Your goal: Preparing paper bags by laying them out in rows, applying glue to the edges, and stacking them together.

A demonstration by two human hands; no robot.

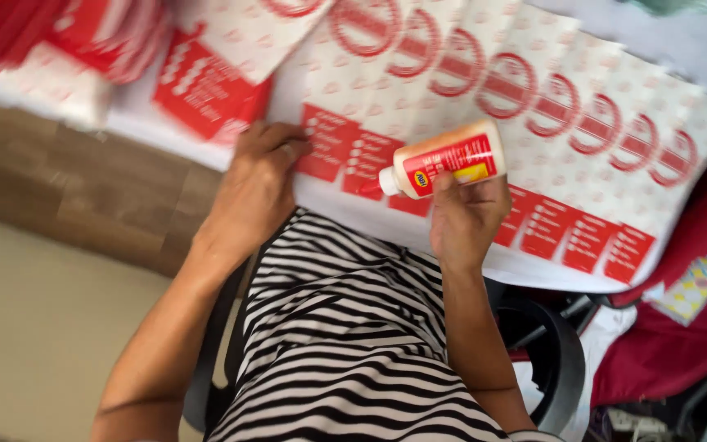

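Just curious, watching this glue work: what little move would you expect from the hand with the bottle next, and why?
Probably a short slide of the nozzle along the red edge of the fanned paper sheets. The right hand holds the glue bottle on its side, its white tip at the sheets' red lower strip, while the left hand presses flat on the sheets as if steadying them.

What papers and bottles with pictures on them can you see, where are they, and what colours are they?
Glue bottle: in the right hand, lying sideways over the sheets; pale body, red label with a yellow patch, white nozzle.
Row of flat paper sheets: overlapping across the table; white with red rings and red rectangular panels along the lower edge; the left hand presses on them.
Loose stack: top left, blurred, red and white.
Small card: right, on red cloth; yellowish, multicoloured dots.
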